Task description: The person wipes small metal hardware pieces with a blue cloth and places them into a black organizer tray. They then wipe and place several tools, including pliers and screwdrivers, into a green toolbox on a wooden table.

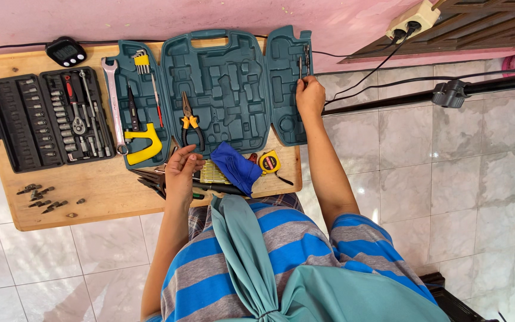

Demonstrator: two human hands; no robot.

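1. The right hand (310,95) is reaching to the right flap of the open green case (222,89), fingers closing on a thin dark tool (301,64) seated in its slot near the flap's top edge.
2. The left hand (181,170) is resting at the case's front edge, fingers loosely curled; I cannot tell if it is gripping anything. It is lying over dark tools (150,179) on the board (102,191).
3. Pliers (190,122) are sitting in the case just above that hand; a blue cloth (236,167) and tape measure (269,161) are lying close to its right.
4. A socket set (49,119) is filling the board's left part, with loose bits (40,197) near the front-left edge.
5. Bare wood is showing between the bits and the left hand.
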